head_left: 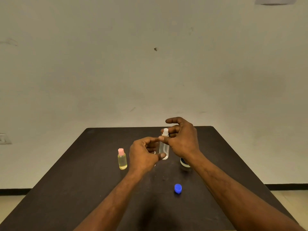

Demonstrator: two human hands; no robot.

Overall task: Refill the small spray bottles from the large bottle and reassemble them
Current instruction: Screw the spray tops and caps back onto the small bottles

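On the dark table (70, 189), furthest left of the task's things, a small bottle of yellowish liquid (122, 161) stands upright with a pink cap (120, 151) fitted on it. It stands just beside the left hand, apart from it.

The left hand (143, 154) is raised above the table's middle. Its thumb and forefinger pinch the clear spray bottle (164, 148) from the left, the thumb low near the base and the forefinger up by the shoulder. The bottle is upright, lifted off the table, and a thin tube shows inside its clear body. A small white thing peeks out beside the left palm, too hidden to name.

The right hand (183, 140) closes on the bottle's top: its thumb and fingers curl round the white spray head (165, 132), with the forefinger arched above it.

Below the right wrist, the base of a clear bottle with a dark blue label (184, 163) stands on the table, mostly hidden by the arm.

Nearer the person, a blue cap (178, 188) lies alone on the table, well apart from both hands.
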